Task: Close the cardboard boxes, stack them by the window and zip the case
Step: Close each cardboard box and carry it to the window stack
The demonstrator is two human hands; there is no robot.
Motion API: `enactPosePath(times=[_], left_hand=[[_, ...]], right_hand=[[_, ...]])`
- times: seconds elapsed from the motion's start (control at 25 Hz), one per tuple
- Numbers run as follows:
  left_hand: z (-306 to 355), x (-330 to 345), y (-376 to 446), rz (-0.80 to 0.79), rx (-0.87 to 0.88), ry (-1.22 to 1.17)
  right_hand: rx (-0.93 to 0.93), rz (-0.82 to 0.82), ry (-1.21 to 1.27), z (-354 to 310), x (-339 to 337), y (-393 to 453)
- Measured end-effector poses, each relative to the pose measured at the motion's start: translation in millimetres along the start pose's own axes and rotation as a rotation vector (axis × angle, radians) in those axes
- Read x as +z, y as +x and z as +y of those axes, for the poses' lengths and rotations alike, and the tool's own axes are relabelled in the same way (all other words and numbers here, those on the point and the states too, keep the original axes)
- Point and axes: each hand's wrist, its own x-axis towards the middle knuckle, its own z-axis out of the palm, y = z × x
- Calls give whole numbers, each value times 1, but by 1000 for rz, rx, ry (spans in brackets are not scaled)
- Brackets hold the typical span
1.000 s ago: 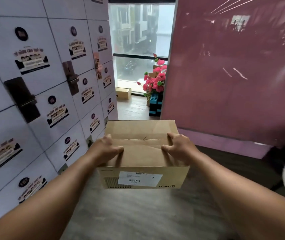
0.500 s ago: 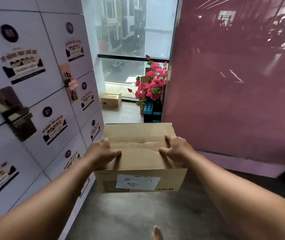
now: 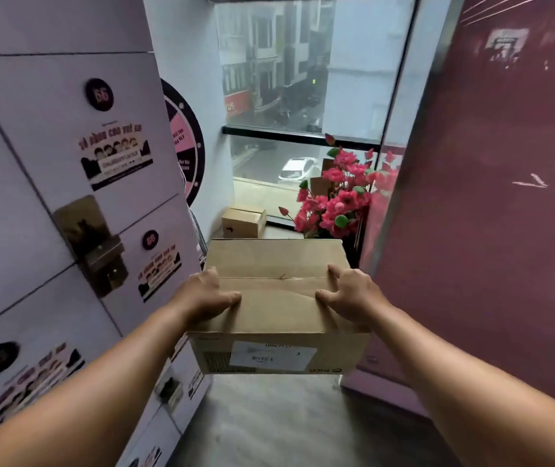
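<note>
The box point(image 3: 278, 298) is carried in the air at about waist height, in the narrow passage between the lockers point(image 3: 67, 230) and the red wall point(image 3: 488, 197), with the floor point(image 3: 269, 426) below it. Its top flaps are folded down and meet at a seam, so closing this one looks done. Ahead, a small box point(image 3: 244, 222) already sits closed on the floor by the window point(image 3: 303, 96), beside the flowers point(image 3: 340, 197). Judging from that, the stack has been started, and this box is not yet set down there. The case is not in view, so whether it is zipped cannot be told.

The left hand point(image 3: 207, 294) lies over the box's left top edge, thumb flat on the flap, fingers wrapped down the side out of sight. The right hand point(image 3: 350, 293) mirrors it on the right edge, thumb and forefinger spread on top. Each grip is clamped on the box, pressing inward from either side; nothing else is held.
</note>
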Motion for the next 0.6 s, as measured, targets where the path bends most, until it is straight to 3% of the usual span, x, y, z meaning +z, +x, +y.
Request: enactPosePath(times=[0.6], left_hand=[[23,-30,431,9,43,-47]], right_hand=[[94,35,67,-32,-30,405]])
